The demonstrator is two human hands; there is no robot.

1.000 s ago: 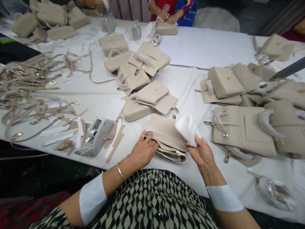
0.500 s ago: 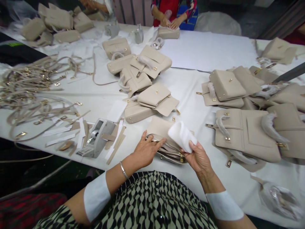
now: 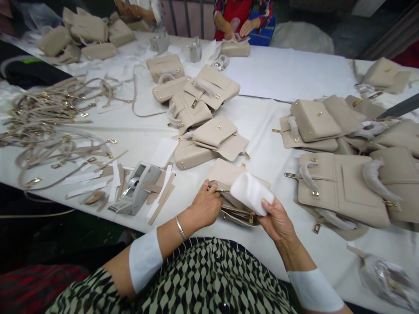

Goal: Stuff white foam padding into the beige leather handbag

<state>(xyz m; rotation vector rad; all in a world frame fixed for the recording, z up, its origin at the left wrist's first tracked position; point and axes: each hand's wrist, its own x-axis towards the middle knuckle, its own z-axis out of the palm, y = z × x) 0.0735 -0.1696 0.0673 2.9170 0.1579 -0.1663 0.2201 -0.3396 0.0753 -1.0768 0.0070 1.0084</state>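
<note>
Since before, right hand [image 3: 276, 220], pinching foam [image 3: 250, 192], lowered toward bag [image 3: 229, 192] at six o'clock; left hand [image 3: 204, 209] fingers grip its opening; foam not yet inside.

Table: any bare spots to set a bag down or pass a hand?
Biggest bare patch: far centre of the table, between the middle bags and right bags. A narrower lane runs toward the right hand. A strip between straps and middle bags is free. Crowded: left edge with straps, strips, tape dispenser; right side.
</note>
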